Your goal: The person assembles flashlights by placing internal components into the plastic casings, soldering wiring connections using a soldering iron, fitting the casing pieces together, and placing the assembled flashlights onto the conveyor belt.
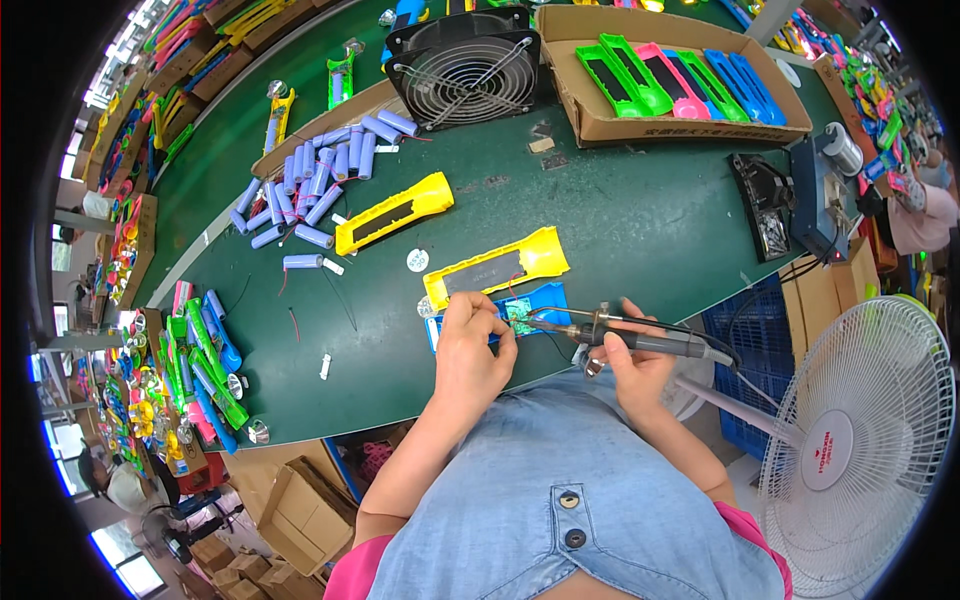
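Note:
My right hand point(635, 365) is closed around a dark soldering iron point(665, 345) with a thin metal guide tube along it. Its tip points left, at a small green circuit board point(517, 310) inside a blue flashlight housing point(550, 296). My left hand point(475, 345) is bent into a pinch over the left half of that housing; whatever lies between its fingertips is hidden. Just beyond, a yellow flashlight housing point(545, 256) lies open side up, a red wire near its right end. A second yellow housing point(435, 190) rests farther to the left.
Purple battery cells point(310, 180) lie heaped at the far left. Coloured housings point(205, 370) are piled at the near left edge. A black fan point(470, 65), a cardboard box of housings point(680, 125) and a blue soldering station point(822, 195) stand beyond. A white fan point(860, 450) is at right.

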Tool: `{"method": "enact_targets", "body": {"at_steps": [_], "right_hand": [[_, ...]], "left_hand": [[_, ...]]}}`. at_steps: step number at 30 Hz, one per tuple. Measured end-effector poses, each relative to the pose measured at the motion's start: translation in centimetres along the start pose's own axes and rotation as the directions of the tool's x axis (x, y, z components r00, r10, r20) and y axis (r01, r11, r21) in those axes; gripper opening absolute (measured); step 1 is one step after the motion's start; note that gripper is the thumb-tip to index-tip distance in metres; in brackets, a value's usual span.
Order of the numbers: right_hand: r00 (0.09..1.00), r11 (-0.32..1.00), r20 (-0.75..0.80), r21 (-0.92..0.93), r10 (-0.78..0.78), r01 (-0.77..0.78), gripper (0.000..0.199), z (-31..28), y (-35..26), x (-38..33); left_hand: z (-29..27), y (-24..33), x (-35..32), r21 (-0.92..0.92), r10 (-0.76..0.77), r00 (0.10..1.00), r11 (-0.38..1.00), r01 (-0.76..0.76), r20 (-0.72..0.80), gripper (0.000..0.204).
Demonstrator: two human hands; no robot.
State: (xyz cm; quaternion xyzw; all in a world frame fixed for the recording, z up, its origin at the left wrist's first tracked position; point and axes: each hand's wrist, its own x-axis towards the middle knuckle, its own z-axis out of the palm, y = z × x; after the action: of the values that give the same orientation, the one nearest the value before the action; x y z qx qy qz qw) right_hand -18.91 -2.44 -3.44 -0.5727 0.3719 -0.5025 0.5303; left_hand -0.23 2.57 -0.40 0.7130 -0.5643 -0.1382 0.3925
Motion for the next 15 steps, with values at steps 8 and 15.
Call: {"method": "enact_targets", "body": {"at_steps": [8,15], "right_hand": [[0.996,0.995,-0.057,-0.075,-0.074,0.07,0.019,-1.6,0.1,0.2],[0.996,0.996,-0.072,-0.069,-0.056,0.051,0.019,-1.4,-0.1,-0.7]], "left_hand": [[-0.5,0.2,0.5,0.036,0.005,0.998,0.999,-0.007,0.063,0.01],[-0.6,0.4,0.7,0.029,-0.029,0.994,0.999,0.026,0.109,0.009]]}}
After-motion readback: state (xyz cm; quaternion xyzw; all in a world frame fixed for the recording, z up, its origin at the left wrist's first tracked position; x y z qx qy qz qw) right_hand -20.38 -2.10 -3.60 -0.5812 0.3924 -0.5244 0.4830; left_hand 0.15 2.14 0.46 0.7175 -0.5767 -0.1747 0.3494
